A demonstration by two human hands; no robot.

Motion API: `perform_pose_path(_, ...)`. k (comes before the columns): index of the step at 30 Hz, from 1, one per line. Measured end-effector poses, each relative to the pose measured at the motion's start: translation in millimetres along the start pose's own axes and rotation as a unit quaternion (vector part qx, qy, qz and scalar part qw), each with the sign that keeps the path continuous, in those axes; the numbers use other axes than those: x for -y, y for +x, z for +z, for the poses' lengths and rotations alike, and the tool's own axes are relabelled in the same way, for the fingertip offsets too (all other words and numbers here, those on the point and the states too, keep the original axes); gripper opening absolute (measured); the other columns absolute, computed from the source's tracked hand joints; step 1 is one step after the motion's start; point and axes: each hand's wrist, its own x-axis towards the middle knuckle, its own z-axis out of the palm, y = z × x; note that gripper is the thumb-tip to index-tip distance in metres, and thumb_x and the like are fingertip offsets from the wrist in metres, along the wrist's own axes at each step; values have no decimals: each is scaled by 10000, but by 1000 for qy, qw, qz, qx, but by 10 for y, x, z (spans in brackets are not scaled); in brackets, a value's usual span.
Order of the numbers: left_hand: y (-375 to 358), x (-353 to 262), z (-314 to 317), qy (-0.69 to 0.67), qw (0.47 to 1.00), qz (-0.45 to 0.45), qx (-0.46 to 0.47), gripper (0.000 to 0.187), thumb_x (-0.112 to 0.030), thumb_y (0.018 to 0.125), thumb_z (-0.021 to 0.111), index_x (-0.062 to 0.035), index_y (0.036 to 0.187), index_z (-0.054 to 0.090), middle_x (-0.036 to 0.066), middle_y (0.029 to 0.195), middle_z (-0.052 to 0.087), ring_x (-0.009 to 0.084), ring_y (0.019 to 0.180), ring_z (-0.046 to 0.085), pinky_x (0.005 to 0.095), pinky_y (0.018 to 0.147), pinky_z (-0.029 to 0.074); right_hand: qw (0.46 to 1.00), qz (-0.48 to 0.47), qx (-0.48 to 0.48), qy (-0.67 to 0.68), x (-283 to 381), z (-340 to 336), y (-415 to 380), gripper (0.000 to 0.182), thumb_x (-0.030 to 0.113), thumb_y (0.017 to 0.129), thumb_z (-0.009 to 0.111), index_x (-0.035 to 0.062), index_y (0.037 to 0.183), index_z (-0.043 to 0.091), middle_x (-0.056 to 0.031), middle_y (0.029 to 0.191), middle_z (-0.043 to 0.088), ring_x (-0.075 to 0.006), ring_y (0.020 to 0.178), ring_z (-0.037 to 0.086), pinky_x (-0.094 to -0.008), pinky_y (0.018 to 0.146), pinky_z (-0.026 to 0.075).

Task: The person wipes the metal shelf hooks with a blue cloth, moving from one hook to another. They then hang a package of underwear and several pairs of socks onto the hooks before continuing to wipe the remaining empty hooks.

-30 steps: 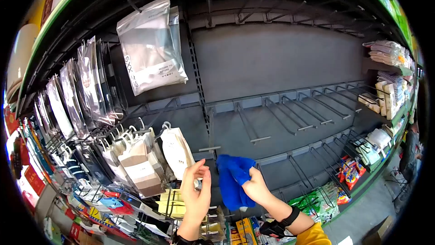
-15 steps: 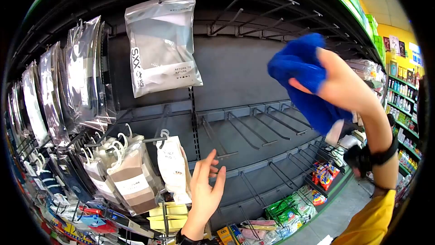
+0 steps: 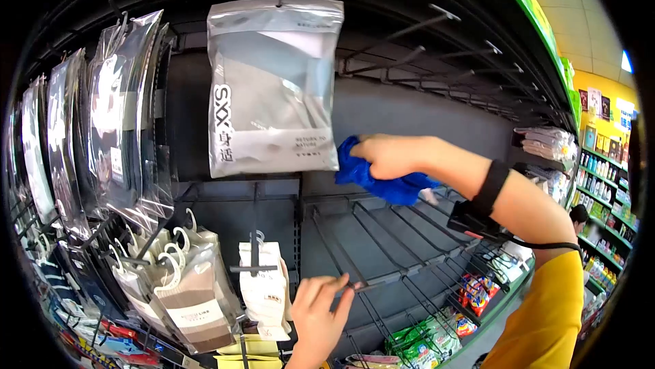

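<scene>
My right hand (image 3: 392,157) grips a bunched blue cloth (image 3: 389,188) against the dark back panel, just right of a hanging silver-grey plastic pouch (image 3: 273,89). Part of the cloth hangs below my fingers. Lower down, my left hand (image 3: 319,318) has its thumb and forefinger closed around the front end of a bare metal display hook (image 3: 334,249). Left of that hand hangs a white packet of socks (image 3: 265,290) on its own hook.
Packed socks (image 3: 198,294) and clear-wrapped garments (image 3: 123,116) hang close together on the left. Bare hooks (image 3: 409,24) stick out above. Green packs (image 3: 419,345) lie low down. A shop aisle with stocked shelves (image 3: 600,185) runs along the right, where a person's head (image 3: 578,215) shows.
My right hand has brought the blue cloth down and left to the panel beside the pouch. My left hand has moved from open beside the hook to closed on its end. The view has shifted.
</scene>
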Motion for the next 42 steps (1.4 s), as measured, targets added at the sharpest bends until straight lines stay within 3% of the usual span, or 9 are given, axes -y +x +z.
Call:
perform_pose_path(2, 0, 53, 7, 2, 1000, 15, -6, 233, -50, 642, 749, -32, 856, 659, 47, 746, 577, 196, 647, 554, 288, 549, 447, 998, -46, 2, 42, -124, 277, 316, 491, -8, 686, 481, -22, 1176, 513, -256, 1245, 461, -364, 1183, 426, -397, 986, 356)
perform_pose_path(6, 12, 32, -25, -5, 999, -23, 25, 273, 25, 597, 736, -13, 859, 673, 80, 776, 593, 218, 693, 575, 297, 603, 461, 986, -141, 70, 56, 40, 469, 585, 610, -56, 697, 437, 88, 1290, 457, -216, 1357, 366, -340, 1260, 353, -373, 1014, 324)
perform_pose_path(14, 30, 53, -40, 4, 999, -4, 49, 276, 26, 595, 743, -8, 859, 673, 79, 773, 588, 210, 676, 578, 296, 575, 460, 977, -119, 175, 41, -146, 630, 651, 665, 14, 718, 455, 185, 1357, 386, -205, 1282, 411, -354, 1210, 385, -373, 989, 334)
perform_pose_path(20, 33, 34, -50, -2, 998, -15, 64, 267, 15, 614, 742, 2, 870, 669, 89, 776, 584, 210, 672, 578, 294, 573, 460, 979, -163, 113, 53, -204, 785, 652, 576, 31, 717, 454, 119, 1286, 479, -200, 1208, 496, -344, 1173, 434, -388, 958, 360)
perform_pose_path(23, 55, 51, -72, -3, 997, -11, 70, 258, 18, 624, 737, 6, 872, 668, 91, 773, 583, 210, 673, 578, 293, 575, 460, 967, -29, 247, 63, -63, 506, 554, 631, -20, 711, 448, 122, 1325, 422, -171, 1281, 483, -311, 1164, 458, -357, 950, 360)
perform_pose_path(30, 79, 39, -94, -17, 997, 1, 74, 233, 37, 641, 714, 13, 868, 663, 88, 776, 584, 213, 679, 576, 297, 591, 466, 964, 17, 264, 10, -364, 481, 384, 488, 98, 710, 505, 76, 1194, 556, -163, 1150, 581, -339, 1053, 537, -402, 847, 428)
perform_pose_path(32, 79, 83, -56, -8, 998, 22, 62, 219, -8, 651, 725, -6, 860, 659, 62, 760, 577, 192, 653, 569, 281, 559, 456, 928, 85, 343, -116, -310, 375, 443, 452, 136, 702, 540, 72, 1146, 590, -164, 1117, 598, -334, 1019, 557, -407, 831, 437)
perform_pose_path(36, 78, 75, -75, 9, 997, 41, 57, 211, -54, 664, 735, -25, 857, 655, 37, 745, 571, 174, 632, 565, 270, 526, 451, 990, -22, 121, 64, -287, 309, 543, 434, 91, 705, 506, 32, 1127, 587, -179, 1110, 597, -335, 1025, 561, -404, 842, 444)
perform_pose_path(42, 68, 72, -65, 14, 997, 42, 56, 207, -47, 665, 732, -21, 855, 653, 41, 751, 574, 174, 645, 575, 276, 518, 458, 972, -17, 235, 6, -255, 513, 520, 498, 45, 725, 464, 76, 1217, 532, -185, 1160, 572, -316, 1073, 535, -379, 884, 413)
